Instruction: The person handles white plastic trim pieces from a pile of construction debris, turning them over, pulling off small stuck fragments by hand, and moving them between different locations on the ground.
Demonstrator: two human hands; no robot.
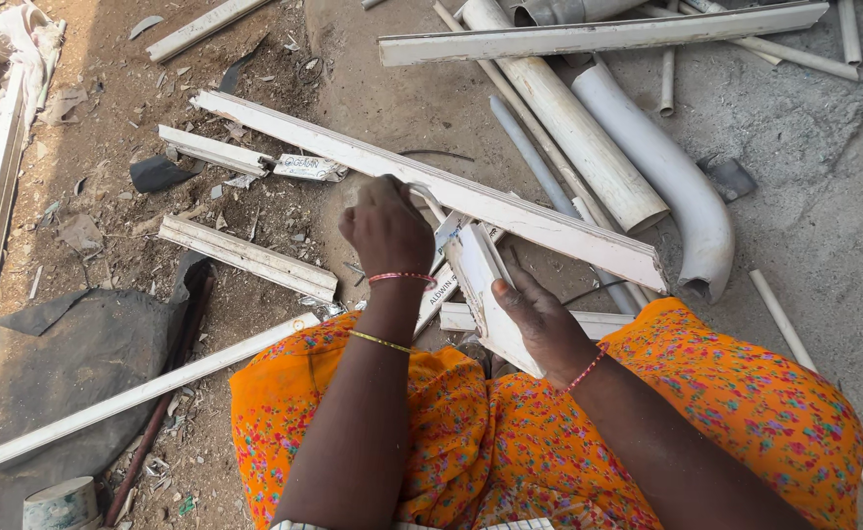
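The right hand (539, 319) is clenched round the near end of a short white plastic channel piece (485, 285), thumb lying along its upper face; the piece tilts up and away from the hand towards eleven o'clock. The left hand (384, 228) is closed into a fist at about nine o'clock from the piece's far end, pinching a thin pale strip (430, 201) that curves from the fist down to that end. So the piece lies between the two hands, touching the right one and joined to the left by the strip.

Both wrists carry thin bangles, and the forearms rest over a lap covered in orange flowered cloth (726, 393).

On the dusty ground, just beyond the hands at twelve o'clock, lies a long white channel length (510, 206) running from ten towards four o'clock. Past it, at one to two o'clock, sit a cream pipe (569, 118) and a bent white pipe elbow (677, 186). At nine o'clock lies a shorter channel offcut (250, 257), and at eight o'clock a dark sheet (78, 363).
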